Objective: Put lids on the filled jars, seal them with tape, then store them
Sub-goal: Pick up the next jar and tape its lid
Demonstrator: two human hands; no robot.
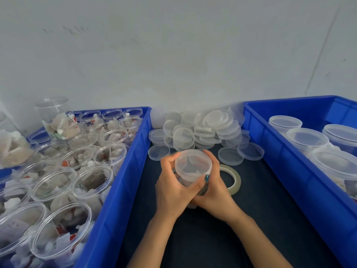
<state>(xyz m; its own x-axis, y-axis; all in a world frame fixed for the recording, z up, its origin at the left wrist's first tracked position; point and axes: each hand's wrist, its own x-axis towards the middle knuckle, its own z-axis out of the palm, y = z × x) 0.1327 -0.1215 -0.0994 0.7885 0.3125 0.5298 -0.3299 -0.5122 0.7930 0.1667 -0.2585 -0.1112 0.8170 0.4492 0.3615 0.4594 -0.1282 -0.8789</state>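
A clear filled jar [190, 176] with a clear lid [192, 164] on top is held over the dark table, in the middle of the view. My left hand [172, 188] grips its left side, fingers curled round the lid rim. From the right, my right hand [214, 190] wraps the jar, thumb across its front. A roll of clear tape [232, 178] lies flat on the table just right of my right hand. A heap of loose clear lids [201, 130] sits behind the jar, against the wall.
A blue crate [117, 182] on the left holds several open filled jars [92, 180]. On the right, another blue crate [286, 157] holds lidded jars [307, 139]. The dark table [202, 238] runs between them. A grey wall stands close behind.
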